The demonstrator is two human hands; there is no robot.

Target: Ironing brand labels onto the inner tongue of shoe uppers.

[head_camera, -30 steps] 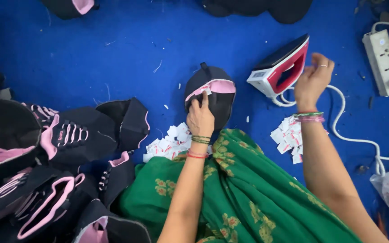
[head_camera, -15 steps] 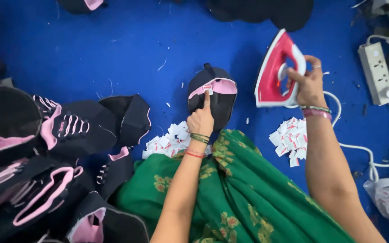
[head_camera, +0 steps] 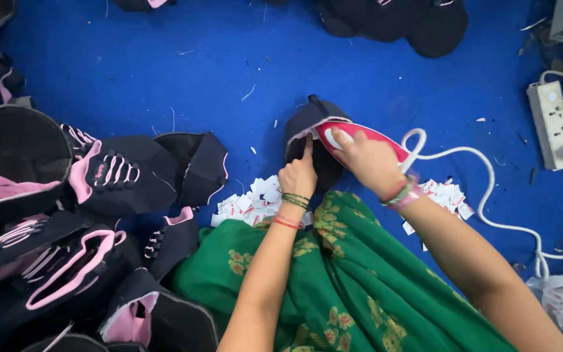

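Right hand (head_camera: 371,158) clasps the iron (head_camera: 360,138), flat on the black shoe piece (head_camera: 307,127) lying on the blue floor (head_camera: 229,65). Left hand (head_camera: 299,175), forefinger extended, pins its near edge. Open floor lies beyond.

One camera only, worn on the person's head, and it looks almost straight down past green-clad knees onto the blue floor mat (head_camera: 164,72). It sits close, with both forearms running up from the bottom edge to the left hand (head_camera: 299,175) and right hand (head_camera: 369,160) at mid-frame. With no second view, nothing is shared, and the edges crop the dark fabric pieces (head_camera: 118,173) at left.
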